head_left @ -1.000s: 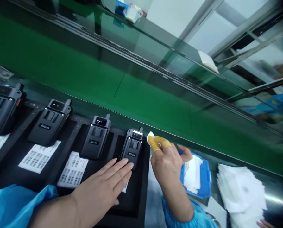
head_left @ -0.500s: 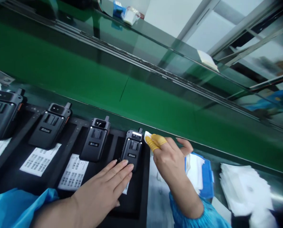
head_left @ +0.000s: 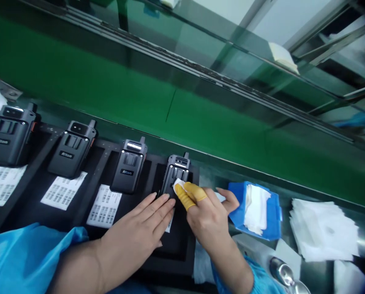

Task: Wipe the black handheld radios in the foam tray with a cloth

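A dark handheld radio [head_left: 179, 162] lies back up at the right end of a black tray [head_left: 190, 245], its top with lens window and stubby antenna showing. My left hand [head_left: 136, 232] rests flat over the radio's lower end, fingers stretched out and covering that part. In yellow finger cots, my right hand [head_left: 205, 208] pinches a small white wipe [head_left: 177, 182] and presses it on the middle of the radio's back, over its label. Partly hidden under the left fingers is a white barcode sheet [head_left: 169, 225].
Further left in the tray lie several similar radios [head_left: 127, 171] with barcode sheets [head_left: 104, 208]. To the right stand a blue box [head_left: 272, 214] of white wipes, a stack of white sheets [head_left: 325, 230] and a shiny metal object [head_left: 283, 271]. A green surface [head_left: 201, 130] runs behind.
My right hand has brought the wipe from beside the radio's top leftward and down onto its back. My left hand stays on the radio. The view has shifted slightly.
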### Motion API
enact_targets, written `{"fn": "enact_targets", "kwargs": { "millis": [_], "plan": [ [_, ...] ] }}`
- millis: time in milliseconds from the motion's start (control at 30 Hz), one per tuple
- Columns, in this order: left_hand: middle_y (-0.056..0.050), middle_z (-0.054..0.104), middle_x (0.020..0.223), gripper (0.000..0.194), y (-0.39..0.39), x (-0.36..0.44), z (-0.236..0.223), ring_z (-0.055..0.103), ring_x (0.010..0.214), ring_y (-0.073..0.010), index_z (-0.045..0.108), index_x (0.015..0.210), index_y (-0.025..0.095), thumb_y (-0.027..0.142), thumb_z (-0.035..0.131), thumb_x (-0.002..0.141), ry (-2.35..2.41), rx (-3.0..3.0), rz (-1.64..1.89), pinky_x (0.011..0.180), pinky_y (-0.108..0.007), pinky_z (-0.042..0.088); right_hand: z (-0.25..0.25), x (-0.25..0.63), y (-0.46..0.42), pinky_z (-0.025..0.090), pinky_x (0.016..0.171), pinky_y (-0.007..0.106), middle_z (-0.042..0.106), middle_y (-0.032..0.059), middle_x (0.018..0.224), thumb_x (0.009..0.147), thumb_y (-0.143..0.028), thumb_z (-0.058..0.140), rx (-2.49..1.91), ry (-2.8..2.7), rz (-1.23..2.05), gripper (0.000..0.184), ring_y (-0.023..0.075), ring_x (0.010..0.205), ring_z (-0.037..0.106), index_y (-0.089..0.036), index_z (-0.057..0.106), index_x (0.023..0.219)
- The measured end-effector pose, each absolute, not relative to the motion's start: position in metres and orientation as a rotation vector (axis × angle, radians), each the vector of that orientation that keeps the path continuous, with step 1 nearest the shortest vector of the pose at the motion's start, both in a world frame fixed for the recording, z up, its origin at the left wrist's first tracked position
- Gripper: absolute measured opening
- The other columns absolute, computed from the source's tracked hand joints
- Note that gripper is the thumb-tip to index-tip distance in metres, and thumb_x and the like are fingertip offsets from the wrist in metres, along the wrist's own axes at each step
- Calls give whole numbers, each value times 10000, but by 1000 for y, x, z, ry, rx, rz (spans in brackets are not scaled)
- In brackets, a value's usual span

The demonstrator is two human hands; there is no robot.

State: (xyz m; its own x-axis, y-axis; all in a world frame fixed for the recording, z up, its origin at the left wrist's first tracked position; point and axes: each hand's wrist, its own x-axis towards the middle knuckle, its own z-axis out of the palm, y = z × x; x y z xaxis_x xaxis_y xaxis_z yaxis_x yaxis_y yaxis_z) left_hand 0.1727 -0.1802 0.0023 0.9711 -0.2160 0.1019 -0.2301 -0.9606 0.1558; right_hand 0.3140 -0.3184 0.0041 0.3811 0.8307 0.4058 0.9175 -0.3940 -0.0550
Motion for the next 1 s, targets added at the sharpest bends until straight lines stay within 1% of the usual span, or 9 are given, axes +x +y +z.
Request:
{"fn": "enact_targets", "kwargs": {
  "millis": [133, 267, 333, 567, 800, 900, 1000],
  "plan": [
    [-138, 393, 1452, 448, -183, 171, 3, 341, 1358, -243, 450, 1320, 83, 332, 440, 948, -318, 2948, 122, 1148, -415, 204, 6, 314, -319, 221, 915, 393, 692, -5, 877, 816, -15, 428, -2362, -1538, -516, 323, 133, 785, 544, -225, 664, 882],
    [-150, 402, 1444, 460, -181, 172, 3, 331, 1364, -239, 437, 1331, 74, 346, 410, 961, -332, 2950, 105, 1150, -406, 199, 3, 309, -308, 192, 939, 414, 693, -11, 929, 836, -77, 459, -2316, -1621, -461, 297, 147, 848, 545, -258, 671, 937],
    [-151, 399, 1445, 458, -180, 173, 4, 333, 1363, -243, 446, 1322, 69, 349, 407, 963, -353, 2957, 115, 1151, -407, 190, 1, 309, -307, 193, 940, 411, 695, -13, 931, 841, -87, 460, -2322, -1617, -475, 291, 147, 857, 542, -262, 675, 932],
    [-131, 366, 1470, 461, -181, 172, 3, 302, 1378, -243, 457, 1321, 91, 342, 476, 935, -321, 2929, 92, 1163, -405, 180, 2, 309, -324, 215, 909, 380, 698, -4, 849, 837, -13, 415, -2397, -1490, -643, 337, 120, 778, 536, -223, 678, 834],
    [-137, 409, 1443, 475, -178, 174, 7, 314, 1374, -229, 434, 1341, 94, 349, 453, 941, -343, 2932, 76, 1161, -396, 198, 4, 302, -305, 201, 908, 391, 692, 7, 889, 845, -76, 445, -2316, -1577, -622, 314, 142, 829, 534, -239, 680, 974],
    [-130, 408, 1445, 446, -177, 175, 9, 328, 1367, -236, 461, 1319, 97, 330, 462, 939, -367, 2947, 86, 1157, -399, 205, 0, 305, -310, 211, 911, 393, 690, -6, 878, 817, -51, 460, -2359, -1512, -635, 311, 136, 816, 537, -252, 691, 873],
    [-128, 414, 1441, 423, -176, 175, 9, 360, 1348, -248, 492, 1290, 96, 324, 469, 935, -376, 2957, 111, 1145, -410, 222, -4, 309, -329, 231, 901, 391, 694, -9, 879, 785, -6, 458, -2446, -1390, -699, 321, 122, 774, 541, -236, 679, 749]
  ]
}}
